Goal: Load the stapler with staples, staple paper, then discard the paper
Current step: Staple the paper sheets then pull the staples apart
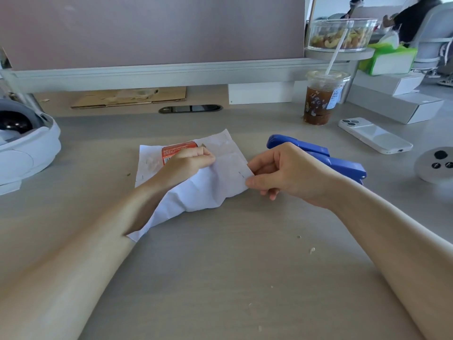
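A creased white paper [208, 185] lies on the grey desk [220, 266] in the middle. My left hand [186, 163] rests on the paper with fingers curled, pinching it near its upper middle. A small orange staple box [177, 148] sits on the paper just behind that hand. My right hand [289, 175] pinches the paper's right edge, where small staple marks show. The blue stapler [343, 163] lies on the desk behind my right hand, partly hidden by it.
An iced drink cup with a straw [321, 99] and a white phone [375, 136] stand at the back right. A white headset [22, 146] sits at the left. A round grey device [436, 165] is at the far right. Crumbs dot the desk front.
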